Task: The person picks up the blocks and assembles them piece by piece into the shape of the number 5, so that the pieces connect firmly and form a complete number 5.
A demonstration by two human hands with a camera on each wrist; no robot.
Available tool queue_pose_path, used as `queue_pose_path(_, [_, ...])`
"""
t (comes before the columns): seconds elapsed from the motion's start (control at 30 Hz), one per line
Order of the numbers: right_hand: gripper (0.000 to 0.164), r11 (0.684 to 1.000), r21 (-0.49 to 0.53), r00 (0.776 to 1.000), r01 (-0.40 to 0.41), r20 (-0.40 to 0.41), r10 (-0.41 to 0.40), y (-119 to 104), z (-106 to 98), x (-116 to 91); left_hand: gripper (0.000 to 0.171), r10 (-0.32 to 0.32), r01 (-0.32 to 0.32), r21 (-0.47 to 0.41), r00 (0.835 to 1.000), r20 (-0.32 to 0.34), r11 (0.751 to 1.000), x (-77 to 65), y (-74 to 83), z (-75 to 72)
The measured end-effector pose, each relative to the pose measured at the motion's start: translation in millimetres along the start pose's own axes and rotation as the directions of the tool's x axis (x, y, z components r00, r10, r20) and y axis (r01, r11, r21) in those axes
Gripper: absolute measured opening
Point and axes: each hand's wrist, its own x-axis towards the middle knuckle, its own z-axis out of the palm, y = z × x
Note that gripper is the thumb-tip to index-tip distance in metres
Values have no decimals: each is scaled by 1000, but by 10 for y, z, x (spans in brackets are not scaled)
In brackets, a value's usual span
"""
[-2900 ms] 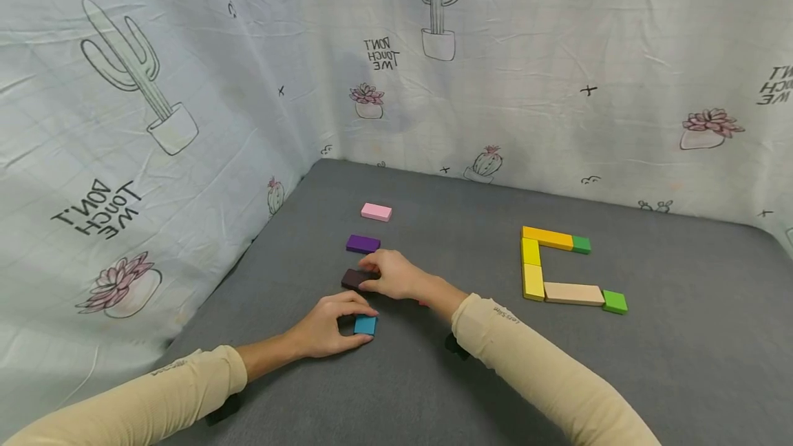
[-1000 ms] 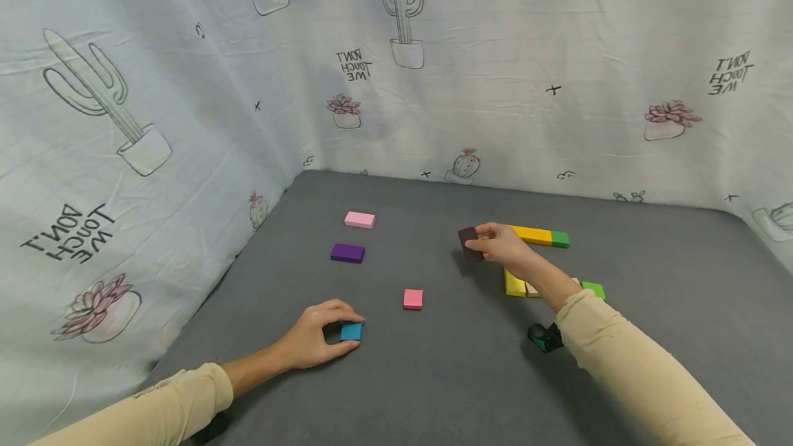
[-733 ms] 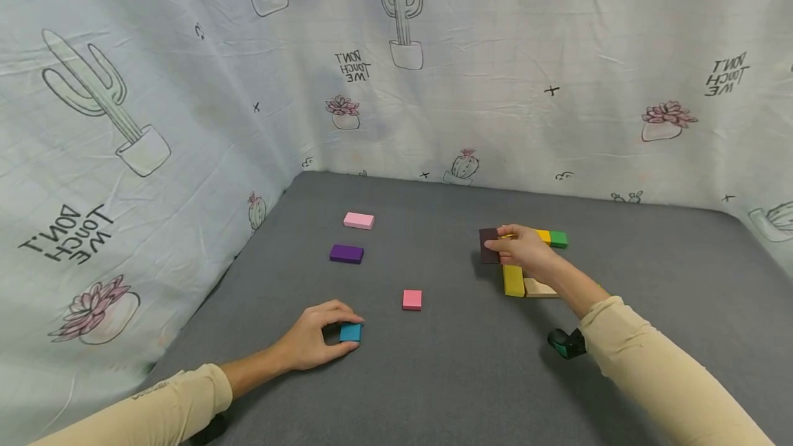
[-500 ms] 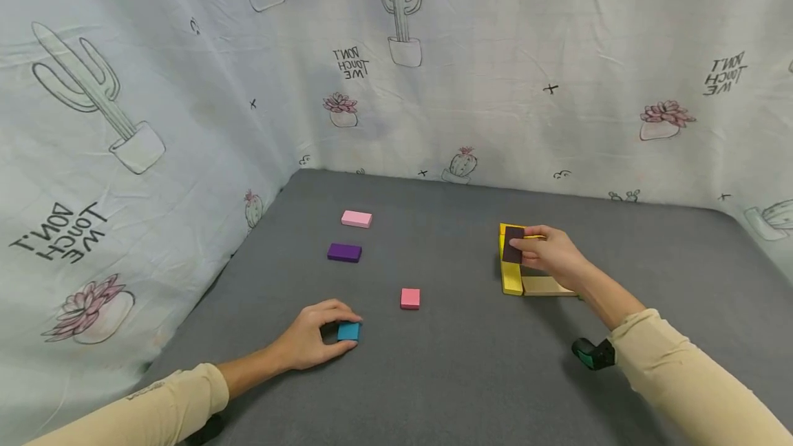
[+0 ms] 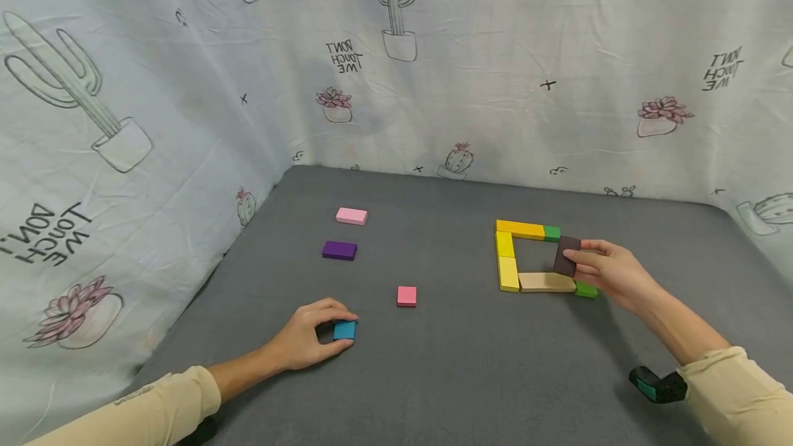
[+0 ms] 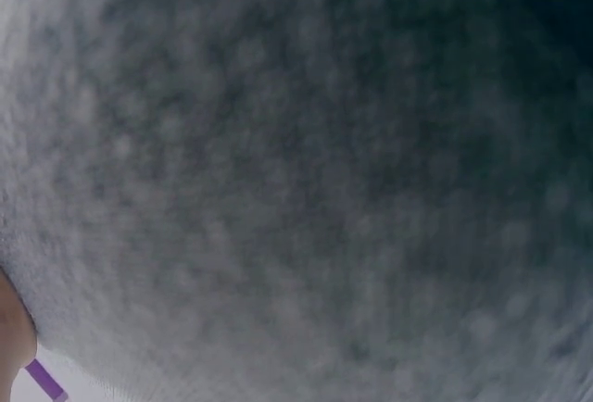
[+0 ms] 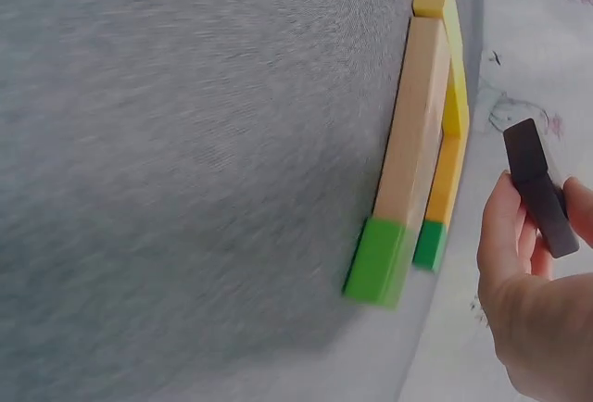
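Note:
In the head view my right hand (image 5: 616, 274) pinches a dark brown wooden block (image 5: 566, 257) between thumb and fingers. It overlaps the gap on the right of an open outline of blocks. The right wrist view shows this dark block (image 7: 537, 184) raised off the cloth. At the lower left, my left hand (image 5: 306, 337) rests on the table, thumb and fingers on either side of a small blue block (image 5: 344, 330). The outline joins an orange-yellow block (image 5: 520, 229), dark green block (image 5: 551, 233), two yellow blocks (image 5: 508, 274), a beige block (image 5: 546, 283) and a bright green block (image 5: 586, 289).
Between the hands lies a small coral-pink block (image 5: 406, 296). Farther back on the left are a purple block (image 5: 339, 250) and a light pink block (image 5: 351, 216). The grey cloth-covered table (image 5: 434, 377) ends at a white curtain (image 5: 483, 88) with cactus drawings.
The right hand has picked the dark brown block up from beside the purple one and carried it rightward over the outline to its right side. The left hand has stayed at the blue block.

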Motion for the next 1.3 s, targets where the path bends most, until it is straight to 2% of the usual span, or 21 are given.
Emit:
queue_pose_path(0.1, [77, 999, 32, 1000, 4, 18, -4, 70, -81, -69, 36, 2, -2, -1, 1000, 1, 1000, 55, 119, -49])
queue_pose_path(0.2, [78, 999, 44, 1000, -1, 24, 0, 141, -148, -144, 36, -3, 3, 6, 1000, 2, 1000, 81, 174, -71])
queue_pose_path(0.4, [78, 999, 2, 999, -42, 12, 42, 293, -269, -315, 36, 4, -4, -1, 1000, 6, 1000, 105, 176, -55])
queue_pose_path(0.6, [77, 989, 20, 989, -148, 19, 148, 407, -336, -427, 36, 11, -11, -12, 1000, 9, 1000, 128, 169, -49])
queue_pose_path(0.73, [69, 978, 49, 979, -202, 33, 201, 438, -317, -455, 37, -3, 3, -8, 1000, 11, 1000, 60, 74, -19])
queue_pose_path(0.9, [45, 970, 59, 972, -234, 25, 233, 455, -236, -478, 38, -47, 46, 19, 999, 26, 999, -63, -106, 33])
queue_pose_path(0.97, [40, 970, 55, 971, -238, 17, 237, 452, -210, -481, 39, -56, 55, 23, 998, 31, 998, -84, -140, 37])
queue_pose_path(1.07, [45, 968, 41, 969, -247, 1, 247, 438, -182, -479, 39, -49, 49, 9, 998, 32, 999, -93, -164, 40])
queue_pose_path(1.17, [58, 963, 14, 963, -269, -25, 269, 414, -173, -463, 39, -42, 41, 6, 999, 28, 999, -93, -174, 43])
queue_pose_path(1.3, [67, 955, -27, 954, -294, -61, 292, 378, -170, -433, 39, -27, 27, 14, 999, 17, 1000, -72, -134, 43])
